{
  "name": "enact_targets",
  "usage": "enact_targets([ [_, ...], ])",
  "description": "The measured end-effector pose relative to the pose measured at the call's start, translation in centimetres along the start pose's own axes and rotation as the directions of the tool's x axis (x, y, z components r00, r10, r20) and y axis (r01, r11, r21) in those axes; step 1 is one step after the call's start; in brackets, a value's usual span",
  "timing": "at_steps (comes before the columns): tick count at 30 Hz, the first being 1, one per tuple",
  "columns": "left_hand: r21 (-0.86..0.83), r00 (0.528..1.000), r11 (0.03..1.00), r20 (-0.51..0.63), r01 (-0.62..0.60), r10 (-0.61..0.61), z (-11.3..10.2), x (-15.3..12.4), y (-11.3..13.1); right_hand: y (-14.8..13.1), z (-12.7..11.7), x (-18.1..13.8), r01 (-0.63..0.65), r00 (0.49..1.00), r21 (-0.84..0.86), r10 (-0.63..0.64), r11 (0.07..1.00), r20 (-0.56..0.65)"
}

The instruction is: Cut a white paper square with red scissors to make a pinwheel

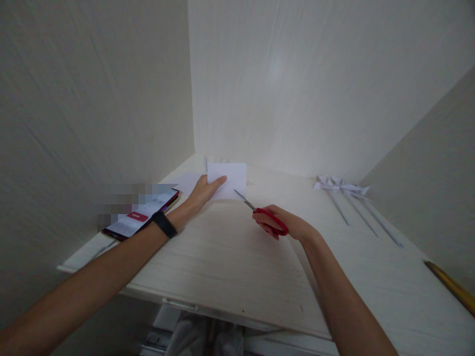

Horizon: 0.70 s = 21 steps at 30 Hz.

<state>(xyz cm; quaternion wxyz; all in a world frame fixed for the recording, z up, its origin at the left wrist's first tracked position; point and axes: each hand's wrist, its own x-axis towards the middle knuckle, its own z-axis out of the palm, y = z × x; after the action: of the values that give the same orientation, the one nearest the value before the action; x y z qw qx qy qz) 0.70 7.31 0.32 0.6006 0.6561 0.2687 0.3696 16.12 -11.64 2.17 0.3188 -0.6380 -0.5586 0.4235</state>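
Note:
My left hand [203,194] pinches the lower left edge of a white sheet of paper [230,179] and holds it up near the back of a pale wooden desk [230,257]. A black band sits on that wrist. My right hand [282,225] grips red-handled scissors [264,213] by the handles. Their metal blades point up-left toward the paper's lower edge, with the tips just at it.
A phone [143,213] with a lit screen lies at the desk's left edge. Several white paper pinwheels on sticks [347,198] lie at the back right. A yellow stick [451,286] pokes in at the far right. Walls close in on three sides.

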Motion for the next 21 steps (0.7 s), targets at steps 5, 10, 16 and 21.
enact_targets([
  [5,0.018,1.0,1.0,-0.002,-0.012,0.012,-0.01,0.01,0.04,0.37,-0.18,0.2,-0.018,0.999,0.014,0.019,1.0,-0.035],
  [10,0.029,1.0,0.999,0.004,-0.03,0.029,-0.01,0.23,-0.07,0.66,-0.38,0.3,0.003,1.0,0.003,-0.003,1.0,0.004],
  [16,0.025,0.998,0.998,0.001,-0.064,0.064,-0.15,0.15,0.01,0.52,-0.31,0.2,0.02,0.998,0.042,-0.023,0.999,0.066],
  [21,0.009,0.997,0.998,-0.025,-0.068,0.068,-0.1,-0.04,0.33,0.07,0.08,0.3,0.058,0.998,-0.042,-0.059,0.997,-0.034],
])
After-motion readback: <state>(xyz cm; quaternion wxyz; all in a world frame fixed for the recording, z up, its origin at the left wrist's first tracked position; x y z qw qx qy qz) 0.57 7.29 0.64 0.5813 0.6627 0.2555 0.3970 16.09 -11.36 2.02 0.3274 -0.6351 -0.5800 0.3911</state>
